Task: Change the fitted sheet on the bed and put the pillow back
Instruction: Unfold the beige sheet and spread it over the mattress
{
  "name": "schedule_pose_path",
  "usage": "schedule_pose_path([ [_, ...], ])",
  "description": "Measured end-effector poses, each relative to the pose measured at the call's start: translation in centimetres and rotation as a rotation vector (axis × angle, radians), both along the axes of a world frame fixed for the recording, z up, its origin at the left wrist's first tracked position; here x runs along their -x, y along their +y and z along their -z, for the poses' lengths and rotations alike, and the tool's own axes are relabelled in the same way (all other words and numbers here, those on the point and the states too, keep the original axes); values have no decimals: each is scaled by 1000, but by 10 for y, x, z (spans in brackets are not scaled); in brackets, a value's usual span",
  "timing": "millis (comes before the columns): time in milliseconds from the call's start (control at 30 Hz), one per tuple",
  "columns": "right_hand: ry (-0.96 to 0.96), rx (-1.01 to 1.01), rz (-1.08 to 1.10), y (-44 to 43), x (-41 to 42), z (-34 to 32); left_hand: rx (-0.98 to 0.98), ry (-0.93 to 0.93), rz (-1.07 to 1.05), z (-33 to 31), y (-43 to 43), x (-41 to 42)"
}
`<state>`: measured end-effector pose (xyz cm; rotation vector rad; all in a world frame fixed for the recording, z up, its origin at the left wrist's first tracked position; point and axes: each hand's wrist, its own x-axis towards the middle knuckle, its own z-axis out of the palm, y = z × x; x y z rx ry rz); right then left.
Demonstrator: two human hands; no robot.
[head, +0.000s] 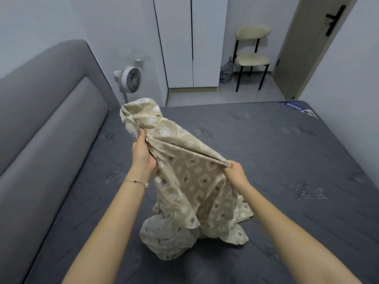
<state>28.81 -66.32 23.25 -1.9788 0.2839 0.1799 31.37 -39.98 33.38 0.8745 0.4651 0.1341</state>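
Head view: the left grip [143, 154], a bare hand, is clamped on a bunched fold of the sheet [184, 181], thumb pressed against the cloth. The right grip [235, 173] pinches a second fold, lower and to the right. Between the two grips the cloth runs as a taut ridge. Above the left grip a loose peak stands up, and below both the rest hangs down and heaps on the mattress [266, 150]. The sheet is beige, printed with pale rings and with diamonds that have small purple centres, and it is heavily creased. A thin bracelet [136, 182] circles the left wrist. The mattress is bare, dark grey and quilted, with a blue label [299, 108] at its far right corner. A grey padded headboard [51, 119] runs along the left side. Beyond the bed stand a white fan [131, 79], a white wardrobe [184, 48], a cream chair [252, 58] with a mesh bag [226, 70] beside it, and a door [307, 48].
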Motion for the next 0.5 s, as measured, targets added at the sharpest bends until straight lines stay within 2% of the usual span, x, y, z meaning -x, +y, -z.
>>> schedule_pose_path([
  [67, -74, -64, 62, -1, -13, -31, -49, 62, 20, 10, 12, -2],
  [133, -158, -136, 61, 6, -20, -62, -86, 103, 155, 17, 11, 1],
  [233, -257, -276, 2, 18, -28, -113, -257, 123, 325, 21, -1, 10],
  [300, -332, -319, -40, 18, -36, -147, -368, 99, 275, 17, -6, 15],
  [400, -449, -275, -55, 10, -44, -199, -487, 12, 131, -14, -2, 7],
  [500, -595, -359, -16, 2, -49, -255, -336, -195, 95, -62, -7, -19],
])
